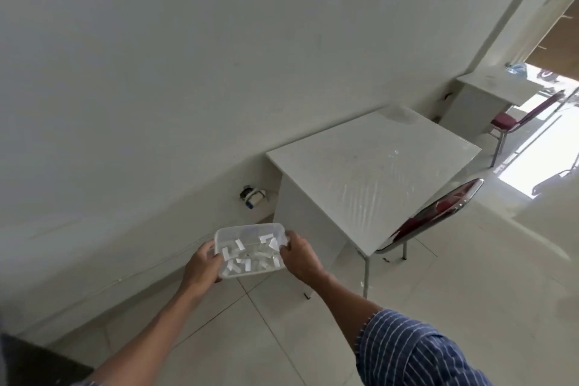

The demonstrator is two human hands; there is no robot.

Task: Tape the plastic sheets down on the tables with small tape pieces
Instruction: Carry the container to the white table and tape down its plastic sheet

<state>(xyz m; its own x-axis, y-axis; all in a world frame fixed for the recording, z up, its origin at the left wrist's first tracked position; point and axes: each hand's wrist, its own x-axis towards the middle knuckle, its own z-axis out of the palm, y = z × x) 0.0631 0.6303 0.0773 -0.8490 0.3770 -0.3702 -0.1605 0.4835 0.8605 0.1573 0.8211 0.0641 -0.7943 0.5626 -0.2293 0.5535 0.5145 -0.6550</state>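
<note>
**Clear tub of tape in hand, near table not yet reached**

We hold a clear plastic tub [247, 229] over the tiled floor, and small white tape pieces [241, 265] lie loose inside it. Our left hand [202, 263] grips its near-left corner and our right hand [302, 255] curls round its right end. The near table [300, 216] stands ahead against the wall, apart from the tub, with a glossy, wrinkled plastic sheet [363, 197] lying over its top. We judge this to be the approach step, before any taping at this table. Whether its edges already carry tape we cannot tell from here. Next we need to set the tub down, free one hand, pick a single piece and press it over a sheet corner.
</note>
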